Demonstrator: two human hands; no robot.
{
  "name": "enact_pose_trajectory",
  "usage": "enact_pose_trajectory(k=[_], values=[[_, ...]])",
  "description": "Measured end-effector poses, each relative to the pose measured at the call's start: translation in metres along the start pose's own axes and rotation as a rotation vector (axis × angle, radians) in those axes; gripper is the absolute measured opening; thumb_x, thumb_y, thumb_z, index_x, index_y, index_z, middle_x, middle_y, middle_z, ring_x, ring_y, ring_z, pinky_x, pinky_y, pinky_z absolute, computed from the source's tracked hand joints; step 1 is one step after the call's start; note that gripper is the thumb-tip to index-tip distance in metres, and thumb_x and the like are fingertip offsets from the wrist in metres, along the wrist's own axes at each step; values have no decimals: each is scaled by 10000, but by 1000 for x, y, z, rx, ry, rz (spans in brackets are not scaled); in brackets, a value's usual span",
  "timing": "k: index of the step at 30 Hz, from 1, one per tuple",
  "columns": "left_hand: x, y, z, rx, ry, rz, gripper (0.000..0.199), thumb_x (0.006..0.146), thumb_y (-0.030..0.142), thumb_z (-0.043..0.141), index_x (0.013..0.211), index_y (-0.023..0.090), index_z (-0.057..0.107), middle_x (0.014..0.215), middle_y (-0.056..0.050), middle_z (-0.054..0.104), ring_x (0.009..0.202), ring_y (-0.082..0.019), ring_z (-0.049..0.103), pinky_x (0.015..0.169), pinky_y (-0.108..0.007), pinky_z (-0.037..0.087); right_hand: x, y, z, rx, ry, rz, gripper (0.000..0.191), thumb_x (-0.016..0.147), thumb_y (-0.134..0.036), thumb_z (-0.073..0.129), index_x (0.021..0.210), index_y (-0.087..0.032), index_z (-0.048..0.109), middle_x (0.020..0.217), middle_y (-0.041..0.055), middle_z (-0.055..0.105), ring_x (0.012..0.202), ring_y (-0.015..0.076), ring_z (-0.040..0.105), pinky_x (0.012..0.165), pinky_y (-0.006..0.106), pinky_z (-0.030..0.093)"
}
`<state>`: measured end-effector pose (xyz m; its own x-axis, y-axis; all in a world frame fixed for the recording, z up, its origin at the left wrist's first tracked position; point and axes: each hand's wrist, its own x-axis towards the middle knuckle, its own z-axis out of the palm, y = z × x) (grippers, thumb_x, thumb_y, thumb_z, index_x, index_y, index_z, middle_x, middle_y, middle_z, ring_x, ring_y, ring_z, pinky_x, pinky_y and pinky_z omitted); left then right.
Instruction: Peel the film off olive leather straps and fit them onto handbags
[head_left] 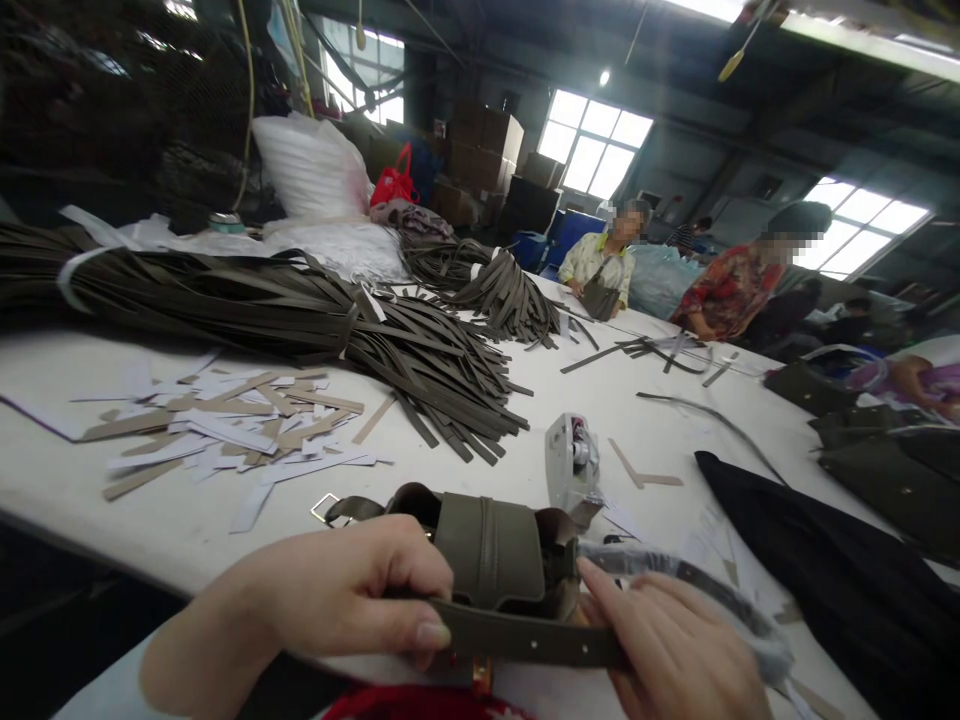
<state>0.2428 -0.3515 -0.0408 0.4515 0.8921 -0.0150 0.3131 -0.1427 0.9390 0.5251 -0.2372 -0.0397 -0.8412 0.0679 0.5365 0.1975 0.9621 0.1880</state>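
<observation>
A small olive-green bag (491, 550) with a flap lies at the front edge of the white table, in front of me. My left hand (352, 590) pinches a punched olive strap (540, 640) between thumb and fingers at the bag's left side. On the right, my right hand (667, 640) is closed around the strap's other part, beside the bag's right side. A metal buckle (325, 508) on a short strap sticks out at the bag's left. Behind my right hand runs a strap wrapped in clear plastic (720, 590).
Bundles of dark strips (247, 310) cover the table's back left, with paper scraps (240, 425) before them. A white device (572, 465) stands beyond the bag. Black cloth (810, 570) and dark bags (900, 470) lie right. Several people work farther back.
</observation>
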Motion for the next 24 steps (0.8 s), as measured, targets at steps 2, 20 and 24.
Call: enact_pose_trajectory(k=[2, 20, 24], values=[[-6, -4, -5, -33, 14, 14, 560, 902, 603, 426, 685, 139, 652, 565, -10, 501, 556, -116, 449, 529, -236, 329, -5, 19, 5, 18, -19, 77, 226, 943, -191, 480, 1099, -136, 634, 745, 32, 709, 618, 151, 655, 692, 307, 509], [22, 50, 4, 575, 465, 26, 329, 950, 356, 450, 1199, 214, 612, 1194, -91, 629, 1068, -237, 561, 949, -339, 424, -3, 17, 22, 85, -100, 319, 317, 982, -372, 440, 1188, -178, 582, 918, 74, 699, 766, 192, 668, 683, 307, 539], [31, 95, -2, 458, 399, 144, 350, 956, 376, 402, 1177, 240, 638, 1156, -80, 641, 1079, -237, 562, 893, -324, 455, -4, 22, 23, 81, -70, 413, 293, 972, -412, 457, 1067, -201, 638, 828, 47, 685, 709, 171, 653, 636, 275, 531]])
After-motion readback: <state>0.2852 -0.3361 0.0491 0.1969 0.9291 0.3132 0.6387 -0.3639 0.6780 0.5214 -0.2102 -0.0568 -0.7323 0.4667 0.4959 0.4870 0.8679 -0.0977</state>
